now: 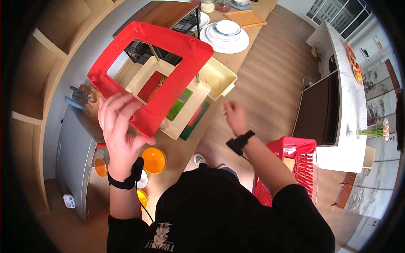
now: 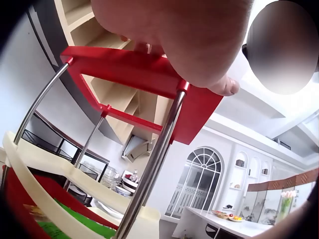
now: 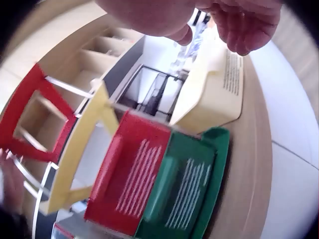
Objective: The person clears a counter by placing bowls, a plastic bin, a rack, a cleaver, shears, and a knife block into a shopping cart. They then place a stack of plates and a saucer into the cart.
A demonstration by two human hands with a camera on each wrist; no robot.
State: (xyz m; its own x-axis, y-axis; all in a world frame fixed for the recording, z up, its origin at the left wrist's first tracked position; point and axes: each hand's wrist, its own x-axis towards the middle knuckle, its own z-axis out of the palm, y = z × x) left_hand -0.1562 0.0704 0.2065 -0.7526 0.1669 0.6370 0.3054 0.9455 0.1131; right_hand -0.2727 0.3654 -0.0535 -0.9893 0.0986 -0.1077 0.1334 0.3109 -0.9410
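My left hand [image 1: 118, 122] grips the near edge of a red plastic frame [image 1: 168, 107], fingers over it and thumb at the corner. Metal poles [image 2: 162, 157] join this frame to a cream frame [image 1: 171, 128] below, forming a tilted-looking storage rack in the head view. Lower down are a red bin [image 3: 132, 172] and a green bin [image 3: 182, 191]. A cream bin [image 1: 217, 80] stands beside the rack. My right hand [image 1: 235, 117] hangs near this bin with fingers loosely curled and nothing in them.
Stacked white plates [image 1: 225, 37] and a wooden tray [image 1: 247, 18] lie farther along the counter. Orange bowls [image 1: 154, 160] sit near my left forearm, beside a grey appliance [image 1: 76, 147]. A red shopping basket [image 1: 306, 168] stands at my right.
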